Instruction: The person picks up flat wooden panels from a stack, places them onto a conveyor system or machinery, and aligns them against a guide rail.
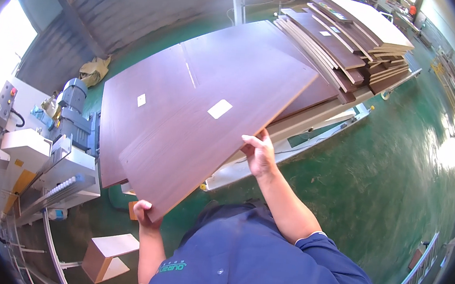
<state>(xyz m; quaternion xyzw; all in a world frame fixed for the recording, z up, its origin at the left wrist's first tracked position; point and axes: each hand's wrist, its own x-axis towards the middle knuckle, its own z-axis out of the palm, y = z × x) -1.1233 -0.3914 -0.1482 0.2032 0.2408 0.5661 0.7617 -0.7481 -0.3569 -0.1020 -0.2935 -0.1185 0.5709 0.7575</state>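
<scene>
A brown wood-grain panel with a white label is held tilted in front of me, over another brown panel on the stack. My left hand is closed round its near left corner, thumb on top and fingers hidden beneath. Along the near long edge, further right, my right hand grips the same panel, thumb above and the other fingers under the edge. A second white label lies on the lower panel.
Stacked brown boards fill the cart's far right end. At left stands a machine with a control box, grey motor and roller rail. A small box-like piece sits low left. A ladder-like metal frame is at lower right.
</scene>
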